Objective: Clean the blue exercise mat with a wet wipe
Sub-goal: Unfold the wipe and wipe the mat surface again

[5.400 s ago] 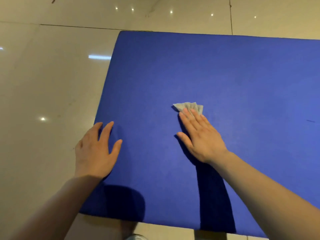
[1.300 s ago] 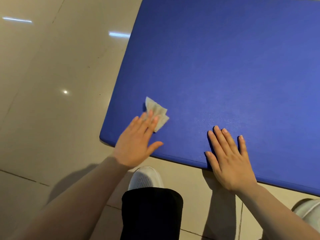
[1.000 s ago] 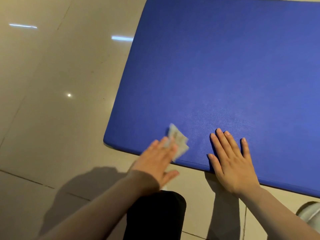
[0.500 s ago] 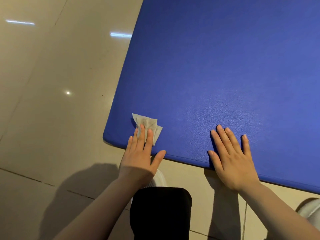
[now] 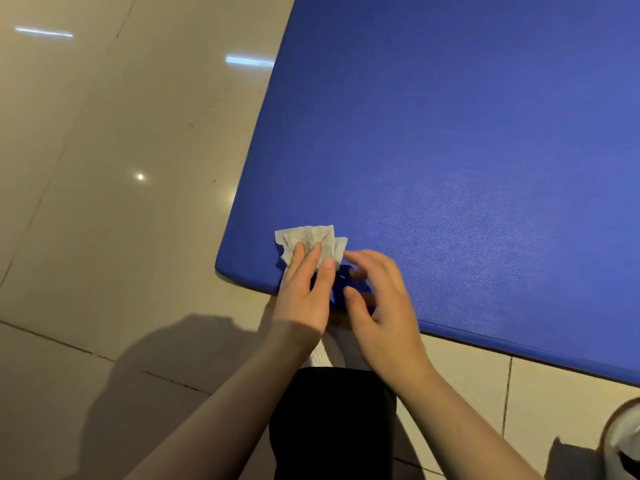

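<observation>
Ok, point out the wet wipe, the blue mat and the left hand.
wet wipe [image 5: 308, 237], head view, crumpled top part.
blue mat [image 5: 450, 133], head view, bare surface.
left hand [image 5: 304, 296], head view, back of hand.

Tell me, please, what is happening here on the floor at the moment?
A person is cleaning a large blue padded exercise mat that lies on a glossy beige tiled floor. The left hand presses a crumpled white wet wipe flat onto the mat near its near-left corner, with straight fingers. The right hand hovers beside it with loosely bent fingers, its fingertips close to the wipe's right edge; it holds nothing.
</observation>
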`<state>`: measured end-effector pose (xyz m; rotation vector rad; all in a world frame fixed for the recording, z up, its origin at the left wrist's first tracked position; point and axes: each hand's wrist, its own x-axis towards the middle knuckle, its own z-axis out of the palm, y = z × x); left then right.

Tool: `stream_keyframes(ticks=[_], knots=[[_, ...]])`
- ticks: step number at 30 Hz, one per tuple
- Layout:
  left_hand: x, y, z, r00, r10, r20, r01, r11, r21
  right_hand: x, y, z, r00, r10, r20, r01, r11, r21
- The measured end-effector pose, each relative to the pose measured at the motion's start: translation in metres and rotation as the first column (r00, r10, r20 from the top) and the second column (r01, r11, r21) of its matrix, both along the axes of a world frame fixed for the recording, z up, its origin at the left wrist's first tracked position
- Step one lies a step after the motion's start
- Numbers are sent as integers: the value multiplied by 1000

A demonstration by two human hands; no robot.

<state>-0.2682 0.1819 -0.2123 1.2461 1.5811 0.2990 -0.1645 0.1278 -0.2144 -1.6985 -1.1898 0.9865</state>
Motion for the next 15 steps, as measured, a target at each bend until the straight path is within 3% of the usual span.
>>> stream_keyframes(ticks=[3,8,11,15], knots=[[0,1,5,999,-7,41,9,999,-45,-5,10,4,994,-6,-106,0,999,-54],[-9,9,9,984,78,159,-63,994,-94,-8,24,-4,990,89,-110,-104,985,-140],[-16,10,22,970,111,216,-87,989,-118,-9,30,-6,993,102,-59,-111,974,-196],[-23,9,40,940,122,318,-71,983,-168,-15,22,8,999,21,49,-14,990,-142]])
